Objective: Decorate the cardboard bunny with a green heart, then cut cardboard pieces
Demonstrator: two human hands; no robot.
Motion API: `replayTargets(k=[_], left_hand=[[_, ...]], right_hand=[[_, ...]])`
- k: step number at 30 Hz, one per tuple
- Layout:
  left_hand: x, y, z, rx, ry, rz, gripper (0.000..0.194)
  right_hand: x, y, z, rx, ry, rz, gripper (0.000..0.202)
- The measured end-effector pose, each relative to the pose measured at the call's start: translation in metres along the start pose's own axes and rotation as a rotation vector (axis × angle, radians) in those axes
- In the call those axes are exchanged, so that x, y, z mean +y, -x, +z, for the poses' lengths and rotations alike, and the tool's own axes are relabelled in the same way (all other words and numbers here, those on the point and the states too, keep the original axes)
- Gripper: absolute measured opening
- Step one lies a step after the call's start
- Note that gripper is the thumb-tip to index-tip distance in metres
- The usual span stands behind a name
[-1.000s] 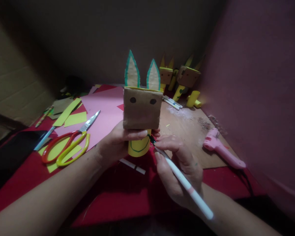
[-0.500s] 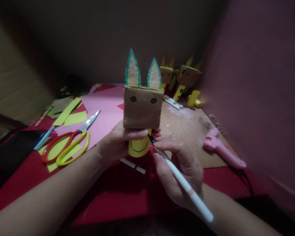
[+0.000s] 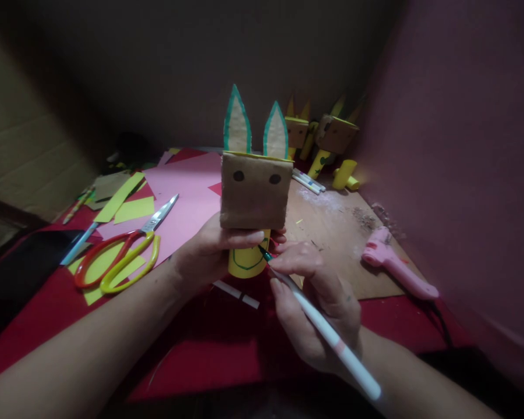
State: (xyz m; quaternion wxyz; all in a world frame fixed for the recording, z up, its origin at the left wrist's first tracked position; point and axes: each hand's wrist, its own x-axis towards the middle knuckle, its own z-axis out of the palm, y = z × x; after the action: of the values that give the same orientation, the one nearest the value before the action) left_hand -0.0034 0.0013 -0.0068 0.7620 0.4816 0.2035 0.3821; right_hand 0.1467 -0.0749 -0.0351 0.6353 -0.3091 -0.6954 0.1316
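Note:
Upright in the middle is a cardboard animal figure (image 3: pixel 254 198) with a box head, two dark eye dots and pointed ears edged in teal. Its body is a yellow paper tube (image 3: pixel 244 269) bearing a curved green line. My left hand (image 3: pixel 213 247) is wrapped round the tube just under the head; part of its fingers is hidden behind. A white marker pen (image 3: pixel 321 323) with a green tip lies pinched in my right hand (image 3: pixel 318 297). That tip meets the right side of the tube, at or very close to its surface.
Scissors (image 3: pixel 135 256) lie on yellow and pink paper (image 3: pixel 187 180) at left. A pink glue gun (image 3: pixel 397 267) rests at right by a brown board (image 3: pixel 344 238). Similar figures (image 3: pixel 334 137) and capped markers (image 3: pixel 308 181) stand or lie behind. A white marker cap or stick (image 3: pixel 236 294) lies in front.
The marker's tip has shifted slightly left, from the tube's right edge onto its front. My right hand moved with it. The figure stays in my left hand, nearly still.

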Motion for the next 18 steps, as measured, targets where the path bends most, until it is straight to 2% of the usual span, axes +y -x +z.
replayTargets(k=[11,18], left_hand=[[0.0008,-0.0007,0.0029,0.018,-0.021,0.04,0.019],[0.0005,-0.0001,0.0022,0.015,-0.02,0.014,0.021]], right_hand=[[-0.0011,-0.0011,-0.0001,0.044,0.021,0.049,0.029],[-0.0008,0.0,-0.0014,0.015,0.016,0.044,0.028]])
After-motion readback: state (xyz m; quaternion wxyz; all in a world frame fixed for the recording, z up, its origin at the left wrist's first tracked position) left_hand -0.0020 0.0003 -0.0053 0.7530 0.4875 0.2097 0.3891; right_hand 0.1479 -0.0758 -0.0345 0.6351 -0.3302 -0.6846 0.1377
